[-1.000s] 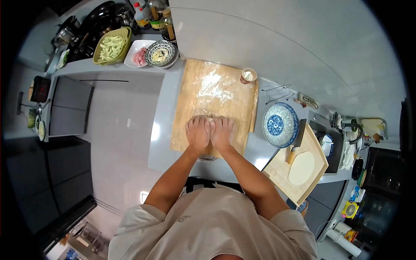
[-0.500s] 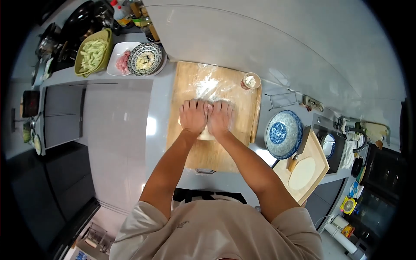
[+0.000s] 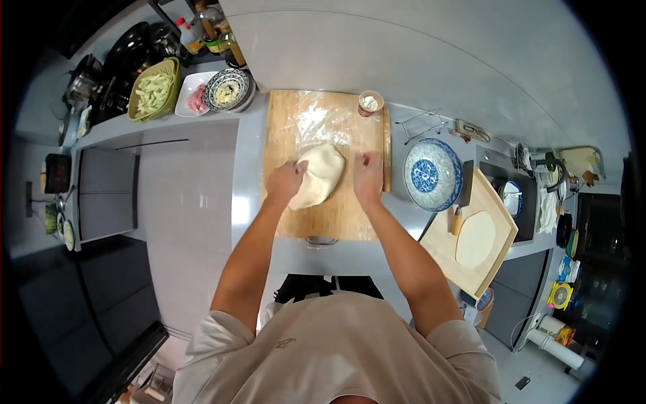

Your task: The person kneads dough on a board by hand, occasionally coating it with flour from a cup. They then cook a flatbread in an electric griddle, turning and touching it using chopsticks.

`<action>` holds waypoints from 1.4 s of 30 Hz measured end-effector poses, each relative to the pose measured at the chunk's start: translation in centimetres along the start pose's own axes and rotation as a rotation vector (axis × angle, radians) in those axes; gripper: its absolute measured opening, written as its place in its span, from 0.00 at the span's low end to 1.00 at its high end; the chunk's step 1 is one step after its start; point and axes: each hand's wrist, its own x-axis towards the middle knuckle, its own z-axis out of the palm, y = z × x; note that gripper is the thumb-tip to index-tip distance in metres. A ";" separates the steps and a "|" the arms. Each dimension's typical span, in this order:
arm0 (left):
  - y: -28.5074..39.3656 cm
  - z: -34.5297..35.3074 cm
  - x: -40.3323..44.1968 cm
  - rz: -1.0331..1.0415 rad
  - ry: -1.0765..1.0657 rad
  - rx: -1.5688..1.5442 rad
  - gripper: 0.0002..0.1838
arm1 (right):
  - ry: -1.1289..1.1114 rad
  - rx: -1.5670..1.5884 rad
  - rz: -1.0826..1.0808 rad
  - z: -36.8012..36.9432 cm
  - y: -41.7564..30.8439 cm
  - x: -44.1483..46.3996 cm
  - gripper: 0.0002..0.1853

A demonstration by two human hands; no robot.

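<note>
A pale lump of dough (image 3: 321, 176) lies on a floured wooden board (image 3: 296, 229). At its left edge, my left hand (image 3: 285, 180) is closed with the fingers gripping the dough's rim. My right hand (image 3: 368, 176) hovers over the board to the right of the dough, apart from it, with the fingers curled; whether anything is in them is blurred. A small cup of flour (image 3: 369, 104) stands at the board's top right corner, near a wooden rolling pin (image 3: 386, 148) along the right edge.
Right of the board are a blue-and-white bowl (image 3: 433, 175), a cleaver (image 3: 465, 185) and a wooden tray (image 3: 435, 249) holding a flat dough sheet (image 3: 476, 239). At the upper left stand a green basket (image 3: 173, 91), a white dish (image 3: 185, 96), a patterned bowl (image 3: 243, 94) and bottles (image 3: 231, 47).
Both hands were pressing side by side on the dough. They have now separated, the right one lifting away to the right and the left one moving to the dough's left edge, exposing the dough.
</note>
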 end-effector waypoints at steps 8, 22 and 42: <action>-1.4 8.2 -7.7 -0.300 -0.278 -1.005 0.30 | -0.266 -0.121 -0.091 3.1 -0.5 -3.8 0.23; 2.8 2.9 -7.0 0.413 0.209 0.158 0.16 | -0.153 0.020 -0.554 0.2 -0.1 -10.5 0.11; 5.9 3.4 4.7 0.156 0.288 0.199 0.20 | -0.176 -0.559 -0.272 5.9 -3.6 3.4 0.19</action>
